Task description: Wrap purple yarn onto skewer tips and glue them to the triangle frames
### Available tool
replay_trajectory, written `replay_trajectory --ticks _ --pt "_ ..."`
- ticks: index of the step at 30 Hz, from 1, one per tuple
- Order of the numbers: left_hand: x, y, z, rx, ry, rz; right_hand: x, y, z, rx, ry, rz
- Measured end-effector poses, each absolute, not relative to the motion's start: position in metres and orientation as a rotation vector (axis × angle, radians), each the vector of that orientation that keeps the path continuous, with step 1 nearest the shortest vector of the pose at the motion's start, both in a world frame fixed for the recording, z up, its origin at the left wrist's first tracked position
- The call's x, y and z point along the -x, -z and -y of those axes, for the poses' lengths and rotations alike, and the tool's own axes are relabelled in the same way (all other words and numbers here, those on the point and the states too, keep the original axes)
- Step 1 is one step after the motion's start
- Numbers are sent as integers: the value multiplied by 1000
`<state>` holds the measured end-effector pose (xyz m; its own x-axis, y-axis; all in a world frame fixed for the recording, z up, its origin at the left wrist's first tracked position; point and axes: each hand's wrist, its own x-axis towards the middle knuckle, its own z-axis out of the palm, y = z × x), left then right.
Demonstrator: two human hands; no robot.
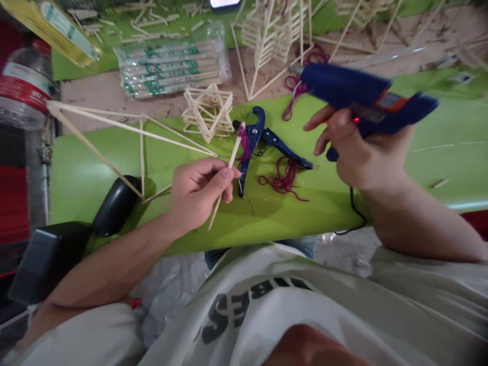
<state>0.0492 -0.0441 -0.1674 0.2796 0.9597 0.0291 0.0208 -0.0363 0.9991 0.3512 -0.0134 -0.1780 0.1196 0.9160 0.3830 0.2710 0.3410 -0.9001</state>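
Between the thumb and fingers of my left hand (202,190) is a slim wooden stick (235,153), tilted, with purple yarn (243,136) at its upper end. My right hand (353,145) grips a dark blue glue gun (346,89) by its handle; a red light glows on it and the nozzle points left. Behind the stick lies a blue ratchet cutter (254,133) with its handles spread. A loose tangle of purple yarn (284,178) rests on the green table beside the cutter. A small woven stick star (209,112) sits just beyond my left hand.
A large stick frame (142,132) stands at left near a black case (116,206) and a black box (49,259). Wrapped chopsticks (171,68), a stick tower (274,35) and bottles (25,86) line the back. The gun's cord (356,211) hangs over the front edge.
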Motion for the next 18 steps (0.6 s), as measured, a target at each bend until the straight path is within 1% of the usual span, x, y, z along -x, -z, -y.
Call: replay_trajectory --ticks 3,8,13,16,18 --pt "-44 170 40 -1371 -1066 -1000 -362 169 -10 1077 -504 1316" --pt "-39 170 34 -1400 -1129 -962 -401 163 -31 1015 -496 1006" --pt "-37 170 33 -1439 -1161 -958 -456 187 -16 1156 -480 877" --pt "-39 168 38 -1435 -1125 -909 -485 204 8 1393 -550 862" --pt "-41 167 42 -1446 -1100 -888 -502 213 23 1504 -508 972"
